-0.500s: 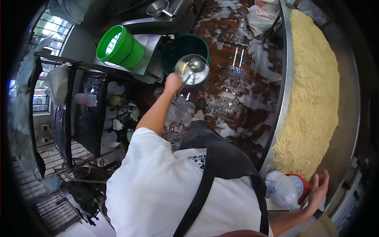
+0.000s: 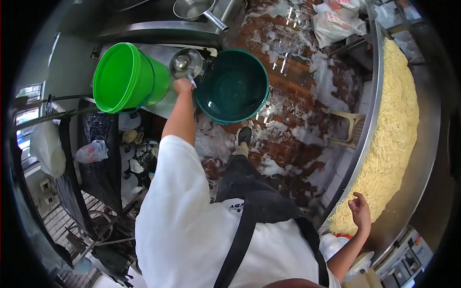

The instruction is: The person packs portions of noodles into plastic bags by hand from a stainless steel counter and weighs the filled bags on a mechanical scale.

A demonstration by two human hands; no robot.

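My left hand (image 2: 182, 86) is closed round the handle of a shiny metal saucepan (image 2: 186, 62). The pan is between a bright green bucket (image 2: 156, 79) on its left and a large dark green tub (image 2: 233, 86) on the floor to its right. Whether the pan touches the metal surface below it I cannot tell. On the other side, my right hand (image 2: 360, 213) hovers by the near end of a long heap of pale yellow noodles (image 2: 391, 144), fingers loosely bent and apart, holding nothing. The noodles lie in a long metal trough (image 2: 408, 201).
Another metal pan (image 2: 194, 8) lies on the steel counter at the top. Soapy foam covers parts of the wet red-brown floor (image 2: 288, 72). White sacks (image 2: 336, 26) stand at the upper right, a beige plastic chair (image 2: 348, 127) beside the trough. Shelving with bags (image 2: 91, 151) fills the left.
My left hand has carried the saucepan left, from over the dark green tub to beside the bright green bucket. My right hand has moved up towards the noodles. The whole view has shifted.
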